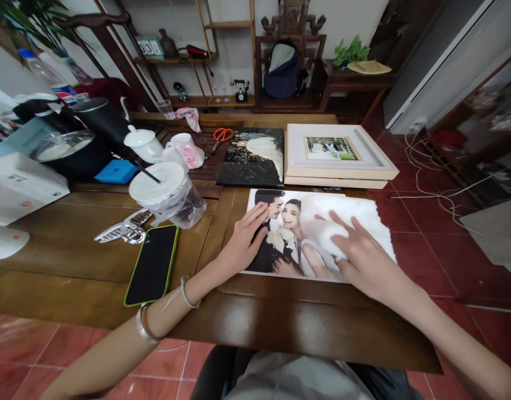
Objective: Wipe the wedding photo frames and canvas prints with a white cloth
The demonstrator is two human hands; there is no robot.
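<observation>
A large photo print (280, 233) of a couple lies flat on the wooden table in front of me. My left hand (243, 236) rests on its left part, fingers stretched out and flat, holding nothing. Over the right part of the print spreads a soft white sheet (370, 222) with a ragged right edge; I cannot tell whether it is cotton or paper. My right hand (359, 255) is on this white material with its fingers spread, slightly blurred. Beneath its fingertips the white bulges a little, and the print's right side is hidden there.
Behind the print lie a dark photo panel (255, 158) and stacked picture frames (339, 172). Orange-handled scissors (222, 136) lie beside the panel. To the left are a phone (152, 265), a silver hair claw (126, 226), a lidded cup with a straw (172, 194) and a white teapot (143, 143).
</observation>
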